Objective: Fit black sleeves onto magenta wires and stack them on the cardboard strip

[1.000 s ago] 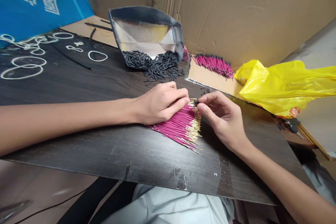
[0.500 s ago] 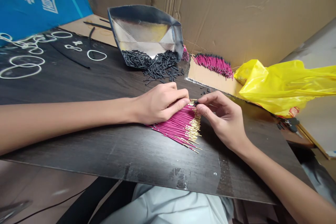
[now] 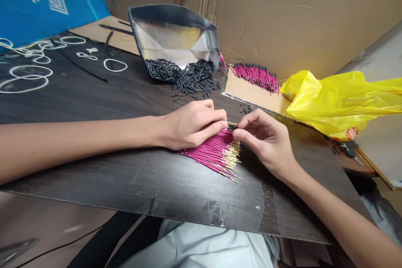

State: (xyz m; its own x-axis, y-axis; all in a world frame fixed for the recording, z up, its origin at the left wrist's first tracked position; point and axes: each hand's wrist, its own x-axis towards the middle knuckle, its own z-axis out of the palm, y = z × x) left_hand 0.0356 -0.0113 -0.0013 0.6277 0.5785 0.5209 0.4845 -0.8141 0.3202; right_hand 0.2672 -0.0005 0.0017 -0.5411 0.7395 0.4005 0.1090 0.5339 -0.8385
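Observation:
A fanned bundle of magenta wires with gold metal tips lies on the dark table. My left hand rests over the bundle's upper part, fingers curled, with thumb and index finger pinched on the wires near their tips. Close beside it, my right hand pinches a short black tube between thumb and index finger, right at the gold ends of the top wires. Whether the tube sits around a tip or beside it is hard to make out. My fingers hide part of it.
Behind my hands a folded open container spills many short black tubes. Finished-looking magenta wires with black ends lie on cardboard. A yellow plastic bag is at the right, white rubber bands at the left.
My right thumb and fingertips have shifted slightly at the wire tips, and more of the black tubing shows between my two hands. My left hand has barely moved.

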